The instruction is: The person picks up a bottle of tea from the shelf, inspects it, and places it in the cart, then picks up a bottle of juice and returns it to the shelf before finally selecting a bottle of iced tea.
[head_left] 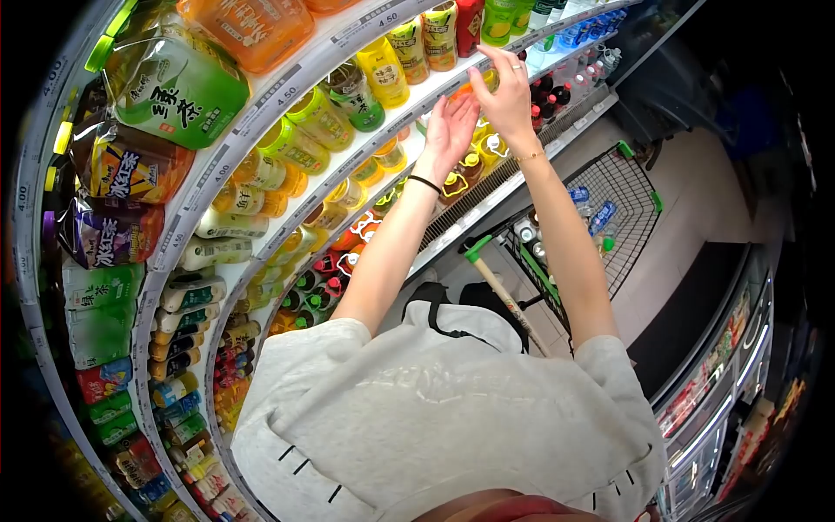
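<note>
My left hand reaches to the drink shelves, palm turned up and fingers spread, with nothing in it. Close beside it, my right hand is raised with thumb and fingers apart, also holding nothing, its fingertips near the price rail. An orange item on the shelf shows partly between the hands, mostly hidden by the fingers. Just above stand a yellow bottle, a dark tea bottle with a green label, a red drink pack and green bottles.
A wire shopping cart with green corners and several bottles inside stands at my right. Large bottle packs fill the upper shelf at left. Dark soda bottles stand low beyond my right hand. A black-edged display case runs along the right.
</note>
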Tool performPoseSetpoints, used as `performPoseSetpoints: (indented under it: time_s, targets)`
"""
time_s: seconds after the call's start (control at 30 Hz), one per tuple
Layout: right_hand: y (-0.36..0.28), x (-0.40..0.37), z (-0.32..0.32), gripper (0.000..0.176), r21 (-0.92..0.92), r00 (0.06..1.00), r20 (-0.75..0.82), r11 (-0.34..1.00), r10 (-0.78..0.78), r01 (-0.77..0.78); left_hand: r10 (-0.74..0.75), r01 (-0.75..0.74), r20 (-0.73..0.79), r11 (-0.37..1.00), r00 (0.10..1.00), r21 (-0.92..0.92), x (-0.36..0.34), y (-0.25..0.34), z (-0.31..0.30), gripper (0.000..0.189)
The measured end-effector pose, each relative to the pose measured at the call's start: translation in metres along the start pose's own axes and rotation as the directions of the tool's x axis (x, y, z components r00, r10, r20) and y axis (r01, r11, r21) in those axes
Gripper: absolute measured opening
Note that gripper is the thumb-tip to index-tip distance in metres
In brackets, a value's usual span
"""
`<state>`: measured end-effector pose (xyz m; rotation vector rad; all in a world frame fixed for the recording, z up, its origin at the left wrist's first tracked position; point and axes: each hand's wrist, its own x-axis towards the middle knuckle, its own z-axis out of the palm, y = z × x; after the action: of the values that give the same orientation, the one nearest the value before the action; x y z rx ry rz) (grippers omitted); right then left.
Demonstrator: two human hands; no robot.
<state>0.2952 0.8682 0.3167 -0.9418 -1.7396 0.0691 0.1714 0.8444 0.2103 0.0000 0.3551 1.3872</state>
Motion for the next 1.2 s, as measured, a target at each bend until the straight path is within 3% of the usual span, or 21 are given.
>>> performPoseSetpoints:
  time_s: [0.07, 0.13, 0.17, 0.27, 0.3, 0.37, 0.43, 0.5, 0.57, 0.63, 0.7, 0.77, 0.8, 0.87, 1.0, 1.1, 1.2]
  targets:
    - [-0.001, 0.035, 0.02, 0.04, -0.069, 0.996, -0.059, 0.995, -0.07, 0.066, 0.004, -0.003, 0.013, 0.998, 1.0, -0.056, 0.024, 0.013, 0.016, 0.055]
    - [-0.005, 0.056, 0.036, 0.046, -0.035, 0.997, -0.067, 0.999, -0.035, 0.033, -0.05, 0.061, 0.049, 0.962, 0.998, -0.267, 0.041, 0.022, 0.03, 0.061]
    - [-0.008, 0.064, 0.044, 0.051, 0.001, 0.997, -0.079, 1.0, -0.004, 0.004, -0.049, 0.061, 0.051, 0.961, 0.997, -0.269, 0.046, 0.023, 0.036, 0.061]
    - [-0.02, 0.079, 0.061, 0.043, -0.005, 0.996, -0.062, 0.998, 0.066, -0.067, 0.007, -0.005, 0.069, 0.999, 0.998, -0.036, 0.048, 0.023, 0.067, 0.062]
    - [-0.023, 0.082, 0.065, 0.04, 0.021, 0.995, -0.051, 0.996, 0.089, -0.088, 0.013, -0.01, 0.068, 0.999, 0.998, -0.036, 0.055, 0.023, 0.066, 0.062]
    - [-0.025, 0.09, 0.076, 0.039, 0.032, 0.99, -0.051, 0.991, 0.134, -0.133, 0.078, -0.054, 0.292, 0.995, 0.953, -0.089, 0.08, 0.026, 0.063, 0.056]
    - [-0.021, 0.093, 0.085, 0.037, 0.043, 0.97, -0.045, 0.971, 0.237, -0.236, 0.098, -0.086, 0.284, 0.995, 0.954, -0.054, 0.085, 0.031, 0.066, 0.055]
    - [-0.013, 0.095, 0.091, 0.038, 0.04, 0.972, -0.068, 0.974, 0.226, -0.224, 0.116, -0.115, 0.272, 0.993, 0.955, -0.018, 0.081, 0.031, 0.074, 0.055]
    - [-0.013, 0.094, 0.093, 0.039, 0.036, 0.972, -0.092, 0.976, 0.217, -0.214, 0.154, -0.139, 0.117, 0.982, 0.981, -0.131, 0.062, 0.029, 0.091, 0.06]
    - [-0.019, 0.096, 0.088, 0.038, 0.076, 0.967, -0.207, 0.988, 0.147, -0.134, 0.17, -0.151, 0.156, 0.98, 0.973, -0.128, 0.067, 0.027, 0.089, 0.064]
    - [-0.027, 0.096, 0.078, 0.038, 0.032, 0.969, -0.199, 0.989, 0.145, -0.142, 0.187, -0.165, 0.196, 0.979, 0.963, -0.123, 0.076, 0.029, 0.079, 0.067]
    - [-0.032, 0.092, 0.069, 0.038, -0.01, 0.97, -0.197, 0.989, 0.144, -0.149, -0.02, 0.305, 0.529, 0.836, 0.848, -0.457, 0.088, 0.033, 0.059, 0.069]
    - [-0.033, 0.09, 0.065, 0.039, 0.018, 0.964, -0.171, 0.979, 0.205, -0.205, -0.018, 0.304, 0.531, 0.836, 0.847, -0.457, 0.091, 0.031, 0.058, 0.069]
    - [-0.029, 0.085, 0.059, 0.042, 0.067, 0.957, -0.115, 0.963, 0.268, -0.262, 0.106, -0.061, 0.163, 0.964, 0.981, -0.257, 0.08, 0.023, 0.072, 0.07]
    - [-0.01, 0.071, 0.054, 0.041, 0.207, 0.938, -0.163, 0.94, 0.305, -0.27, 0.101, -0.06, 0.166, 0.97, 0.981, -0.235, 0.068, 0.015, 0.072, 0.067]
    - [-0.005, 0.06, 0.042, 0.041, 0.223, 0.933, -0.188, 0.939, 0.306, -0.262, 0.053, 0.024, 0.223, 0.943, 0.973, -0.333, 0.065, 0.006, 0.064, 0.067]
    - [-0.008, 0.05, 0.022, 0.039, 0.294, 0.921, -0.207, 0.919, 0.331, -0.265, 0.026, 0.134, 0.364, 0.903, 0.931, -0.408, 0.051, -0.008, 0.062, 0.067]
